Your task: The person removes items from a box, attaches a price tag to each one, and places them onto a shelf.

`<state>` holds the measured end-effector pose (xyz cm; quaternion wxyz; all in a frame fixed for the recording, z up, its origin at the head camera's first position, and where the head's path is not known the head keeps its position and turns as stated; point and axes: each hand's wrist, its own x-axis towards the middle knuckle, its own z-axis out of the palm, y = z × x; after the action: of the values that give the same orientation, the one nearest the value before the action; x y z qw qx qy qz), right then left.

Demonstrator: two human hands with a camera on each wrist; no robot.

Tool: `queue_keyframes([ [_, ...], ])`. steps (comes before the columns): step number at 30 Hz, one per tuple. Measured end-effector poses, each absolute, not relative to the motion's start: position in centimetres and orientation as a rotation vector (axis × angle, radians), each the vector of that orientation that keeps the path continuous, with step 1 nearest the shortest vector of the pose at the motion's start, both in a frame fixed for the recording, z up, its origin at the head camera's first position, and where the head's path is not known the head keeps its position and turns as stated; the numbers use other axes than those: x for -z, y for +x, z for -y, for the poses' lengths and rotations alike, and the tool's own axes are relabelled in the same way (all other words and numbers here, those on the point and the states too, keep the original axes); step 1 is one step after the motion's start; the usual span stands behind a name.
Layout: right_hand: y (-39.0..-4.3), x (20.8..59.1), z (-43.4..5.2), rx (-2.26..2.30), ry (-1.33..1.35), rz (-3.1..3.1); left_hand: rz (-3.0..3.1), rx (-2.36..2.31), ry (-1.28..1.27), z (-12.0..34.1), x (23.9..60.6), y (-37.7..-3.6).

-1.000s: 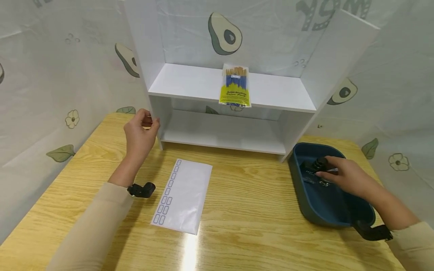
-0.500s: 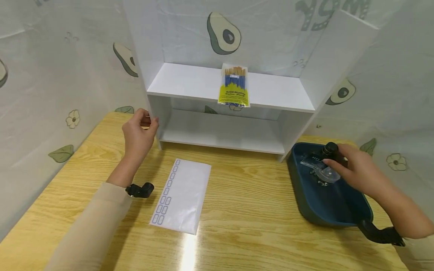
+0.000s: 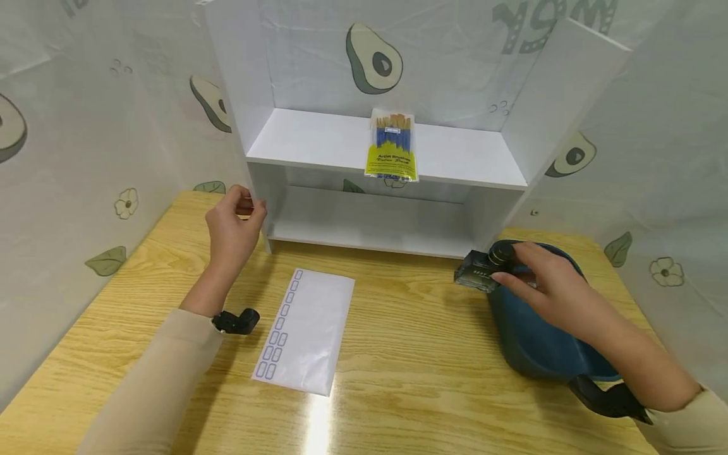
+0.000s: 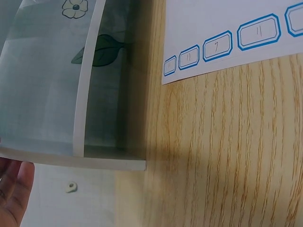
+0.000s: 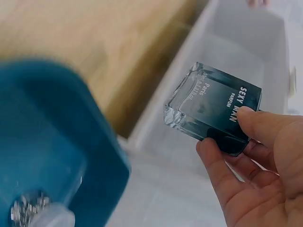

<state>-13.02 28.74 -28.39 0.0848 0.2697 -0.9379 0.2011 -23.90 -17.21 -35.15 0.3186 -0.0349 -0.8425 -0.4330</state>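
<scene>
Beige sleeves (image 3: pixel 156 379) end at black wrist-worn devices (image 3: pixel 236 321).

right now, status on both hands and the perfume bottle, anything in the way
Right fingers grip perfume bottle, tilted, beside blue bin. Left fingers at shelf's left panel, contact unclear. Possible snag: shelf's right panel, just behind bottle.

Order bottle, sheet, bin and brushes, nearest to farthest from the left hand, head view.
1. Sheet: left side of the table.
2. Brushes: upper shelf, near the middle.
3. Bottle: in the right hand.
4. Bin: right side of the table.
</scene>
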Motion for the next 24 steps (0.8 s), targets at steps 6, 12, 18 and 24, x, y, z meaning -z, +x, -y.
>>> queue_keyframes([
  [6, -12.6, 29.6, -26.0, -0.697, 0.863, 2.876, 2.213, 1.133, -0.087, 17.2, 35.3, -24.0],
  [12, -12.3, 30.7, -23.6, -0.764, 0.915, 2.939, 2.222, 1.132, -0.08, 17.1, 35.3, -23.9],
  [18, -12.4, 32.1, -21.9, -0.773, 0.958, 2.953, 2.22, 1.126, -0.076, 17.3, 35.2, -23.7],
  [24, -12.6, 33.0, -20.9, -0.788, 0.965, 2.955, 2.209, 1.138, -0.085, 17.2, 35.4, -24.0],
])
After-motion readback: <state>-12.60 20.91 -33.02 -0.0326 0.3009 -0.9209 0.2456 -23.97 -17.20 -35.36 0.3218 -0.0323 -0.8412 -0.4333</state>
